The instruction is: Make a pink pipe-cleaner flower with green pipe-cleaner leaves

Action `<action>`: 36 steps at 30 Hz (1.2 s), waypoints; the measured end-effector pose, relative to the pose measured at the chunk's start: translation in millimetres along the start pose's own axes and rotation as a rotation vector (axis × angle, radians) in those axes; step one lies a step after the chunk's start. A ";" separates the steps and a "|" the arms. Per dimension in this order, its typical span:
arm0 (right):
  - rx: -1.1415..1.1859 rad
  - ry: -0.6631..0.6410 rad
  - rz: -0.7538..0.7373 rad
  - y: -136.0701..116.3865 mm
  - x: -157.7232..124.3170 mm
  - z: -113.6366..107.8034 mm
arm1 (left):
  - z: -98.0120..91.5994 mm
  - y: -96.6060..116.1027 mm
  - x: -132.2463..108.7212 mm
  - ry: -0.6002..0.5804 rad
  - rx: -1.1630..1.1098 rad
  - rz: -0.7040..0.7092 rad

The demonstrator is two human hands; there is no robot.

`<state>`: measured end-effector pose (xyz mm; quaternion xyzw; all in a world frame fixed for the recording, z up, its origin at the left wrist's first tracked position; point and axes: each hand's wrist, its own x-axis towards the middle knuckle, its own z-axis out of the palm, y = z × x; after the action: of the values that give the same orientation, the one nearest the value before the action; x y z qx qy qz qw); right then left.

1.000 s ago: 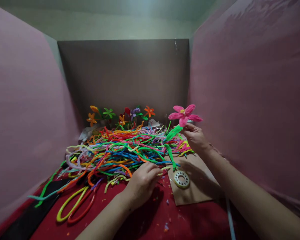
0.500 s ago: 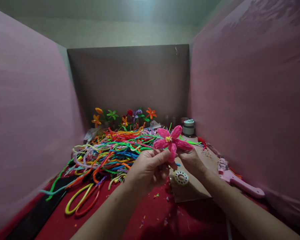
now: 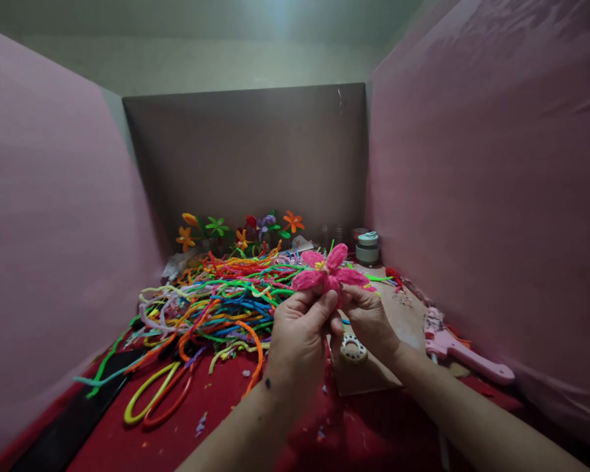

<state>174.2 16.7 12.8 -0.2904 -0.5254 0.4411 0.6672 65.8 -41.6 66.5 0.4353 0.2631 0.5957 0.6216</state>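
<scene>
A pink pipe-cleaner flower with a yellow centre is held up in front of me, above the table. My left hand pinches it from below, the thumb pressed against the lower petal. On the right side, my right hand is closed with its fingertips at the flower's underside and right petal. What lies behind the petals is hidden by the fingers. Left of the hands spreads a big tangled heap of coloured pipe cleaners. Just under my right hand lies a round cream ring with dark dots.
Finished pipe-cleaner flowers stand at the back. A lidded jar is at the back right. A pink glue gun lies on the right, beside a cardboard sheet. Pink side walls and a grey back panel enclose the red-covered table.
The flower has tipped back and shifted slightly left. My left thumb has moved onto the lower petal, and my right fingers have come in closer beside it.
</scene>
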 end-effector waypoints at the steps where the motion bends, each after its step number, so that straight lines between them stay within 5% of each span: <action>1: -0.002 0.004 0.009 -0.8 0.7 -0.4 | 0.5 0.1 -0.3 -0.015 0.003 -0.007; 11: 0.062 -0.007 0.102 -1.2 3.7 -1.3 | -7.2 16.5 -5.7 -0.145 0.146 -0.146; 14: 0.062 -0.018 0.098 -0.2 4.4 -3.0 | -15.2 29.3 -11.9 -0.094 0.338 -0.153; 18: 0.060 -0.033 0.095 1.3 4.4 -5.2 | -26.2 41.7 -15.0 0.112 0.755 0.274; 21: 0.093 -0.068 0.100 2.8 3.1 -3.3 | -27.7 41.0 -12.3 0.099 0.999 0.579; 26: 0.114 -0.103 0.132 -2.2 13.2 -8.9 | -26.7 42.5 -5.7 0.051 1.233 0.869; 30: -0.036 0.214 0.156 -12.1 42.2 -32.7 | -48.0 44.0 10.1 0.144 1.160 0.761; 36: -0.331 0.357 0.245 -7.8 87.2 -66.9 | -105.3 14.9 43.2 0.162 1.130 0.472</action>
<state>245.6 96.3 39.6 -0.5302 -0.4254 0.3684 0.6342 -24.3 22.9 36.7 0.6973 0.4808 0.5169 0.1245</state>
